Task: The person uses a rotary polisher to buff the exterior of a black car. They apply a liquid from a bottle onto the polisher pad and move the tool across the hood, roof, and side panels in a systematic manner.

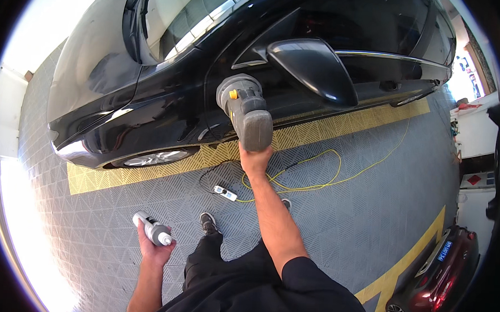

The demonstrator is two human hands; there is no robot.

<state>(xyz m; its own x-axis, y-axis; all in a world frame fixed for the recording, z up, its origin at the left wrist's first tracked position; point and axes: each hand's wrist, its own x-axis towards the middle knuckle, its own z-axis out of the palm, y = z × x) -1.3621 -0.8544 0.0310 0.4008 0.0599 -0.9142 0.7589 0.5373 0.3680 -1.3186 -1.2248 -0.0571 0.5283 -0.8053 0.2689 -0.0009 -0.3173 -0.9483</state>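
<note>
My right hand (256,158) grips the handle of a dark grey power polisher (252,114) with a yellow button. The polisher's round head is in front of the black car's (164,114) side, below and left of the side mirror (310,68); whether its pad touches the paint I cannot tell. In my left hand (156,248), low and to the left, is a grey and white plastic bottle (151,229) with a white nozzle cap. The bottle is tilted, its cap end towards me, away from the car.
A white power strip (225,193) with a black plug lies on the grey grid floor, its yellow cable (315,187) looping to the right. Yellow floor tiles (330,128) run along the car. A dark red car (437,281) stands at lower right.
</note>
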